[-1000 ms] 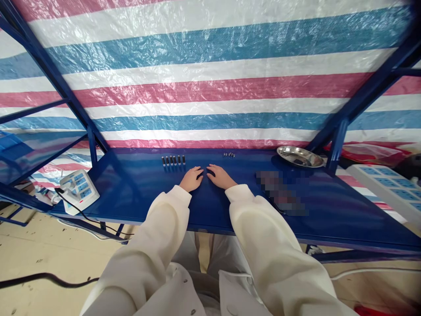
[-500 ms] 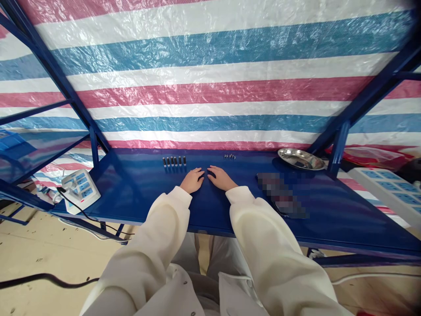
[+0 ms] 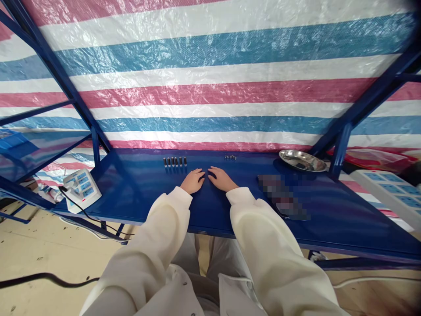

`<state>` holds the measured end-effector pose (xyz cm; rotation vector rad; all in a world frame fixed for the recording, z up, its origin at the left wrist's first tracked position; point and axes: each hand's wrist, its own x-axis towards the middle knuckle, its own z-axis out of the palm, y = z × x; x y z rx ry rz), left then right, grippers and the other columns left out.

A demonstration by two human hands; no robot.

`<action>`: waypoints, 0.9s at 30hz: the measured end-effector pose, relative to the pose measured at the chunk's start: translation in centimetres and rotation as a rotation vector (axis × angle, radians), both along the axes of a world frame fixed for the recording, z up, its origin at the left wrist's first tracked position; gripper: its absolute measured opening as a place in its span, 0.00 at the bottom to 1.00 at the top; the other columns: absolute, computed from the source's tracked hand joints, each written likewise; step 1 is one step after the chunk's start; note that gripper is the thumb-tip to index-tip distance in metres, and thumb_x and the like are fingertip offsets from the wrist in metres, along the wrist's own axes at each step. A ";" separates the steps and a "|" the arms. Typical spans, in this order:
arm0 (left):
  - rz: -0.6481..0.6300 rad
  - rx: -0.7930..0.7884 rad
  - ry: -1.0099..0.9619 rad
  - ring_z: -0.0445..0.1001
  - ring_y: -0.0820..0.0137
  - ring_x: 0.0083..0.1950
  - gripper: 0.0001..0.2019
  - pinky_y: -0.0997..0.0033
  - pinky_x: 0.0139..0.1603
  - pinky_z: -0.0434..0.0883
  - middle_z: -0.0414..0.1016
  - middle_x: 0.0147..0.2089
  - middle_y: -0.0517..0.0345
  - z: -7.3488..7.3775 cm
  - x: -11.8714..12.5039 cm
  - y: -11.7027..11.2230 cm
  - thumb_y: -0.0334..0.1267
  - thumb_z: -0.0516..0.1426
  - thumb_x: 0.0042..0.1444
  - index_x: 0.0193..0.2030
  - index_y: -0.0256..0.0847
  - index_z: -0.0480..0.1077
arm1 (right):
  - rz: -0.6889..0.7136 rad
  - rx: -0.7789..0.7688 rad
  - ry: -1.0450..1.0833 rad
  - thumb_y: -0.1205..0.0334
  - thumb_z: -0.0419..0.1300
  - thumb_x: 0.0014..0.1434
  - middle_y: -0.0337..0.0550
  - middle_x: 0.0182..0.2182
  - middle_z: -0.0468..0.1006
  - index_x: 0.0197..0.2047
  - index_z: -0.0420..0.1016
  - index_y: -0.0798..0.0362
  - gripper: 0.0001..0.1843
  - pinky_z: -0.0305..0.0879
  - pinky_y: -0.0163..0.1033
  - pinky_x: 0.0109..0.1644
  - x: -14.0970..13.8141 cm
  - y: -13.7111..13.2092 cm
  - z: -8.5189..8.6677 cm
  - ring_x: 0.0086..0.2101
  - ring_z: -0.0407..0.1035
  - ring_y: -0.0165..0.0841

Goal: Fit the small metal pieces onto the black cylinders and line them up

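Both my hands lie flat, palm down, side by side on the blue metal shelf point(image 3: 138, 193). My left hand point(image 3: 192, 181) has its fingers stretched forward and holds nothing. Beside it, my right hand point(image 3: 221, 178) rests the same way, also holding nothing. Just beyond my left hand stands a row of several small dark upright cylinders point(image 3: 175, 162). A small cluster of tiny metal parts point(image 3: 230, 156) lies beyond my right hand. White sleeves cover both my arms.
A shallow steel dish point(image 3: 301, 160) sits at the back right by a blue upright post point(image 3: 338, 149). A white power strip point(image 3: 81, 189) with a black cable lies at the shelf's left end. A striped tarp point(image 3: 210, 79) hangs behind. A blurred patch lies right of my right hand.
My hands have stayed in place. The view has tilted up slightly, so everything sits a little lower in the frame.
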<state>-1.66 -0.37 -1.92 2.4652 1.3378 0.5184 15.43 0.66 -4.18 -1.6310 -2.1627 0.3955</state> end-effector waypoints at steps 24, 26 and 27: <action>0.466 0.021 0.214 0.74 0.52 0.50 0.15 0.57 0.49 0.69 0.74 0.47 0.37 6.3 -2.0 3.1 0.34 0.50 0.59 0.52 0.33 0.66 | 0.020 0.024 0.007 0.62 0.52 0.60 0.57 0.59 0.65 0.57 0.68 0.58 0.22 0.52 0.51 0.64 0.0 -0.1 0.1 0.60 0.57 0.43; 0.461 0.048 0.198 0.73 0.53 0.50 0.13 0.57 0.49 0.69 0.74 0.46 0.39 5.9 -2.0 3.4 0.33 0.50 0.58 0.48 0.35 0.68 | 0.021 0.030 0.018 0.61 0.52 0.60 0.57 0.59 0.65 0.57 0.69 0.57 0.22 0.52 0.51 0.64 0.0 -0.2 0.1 0.60 0.57 0.43; 0.464 0.062 0.188 0.73 0.54 0.50 0.12 0.57 0.49 0.69 0.75 0.45 0.40 5.7 -2.0 3.6 0.32 0.50 0.58 0.46 0.36 0.69 | 0.020 0.030 0.023 0.61 0.52 0.60 0.57 0.59 0.65 0.56 0.69 0.57 0.22 0.52 0.52 0.64 0.0 -0.1 0.0 0.60 0.57 0.43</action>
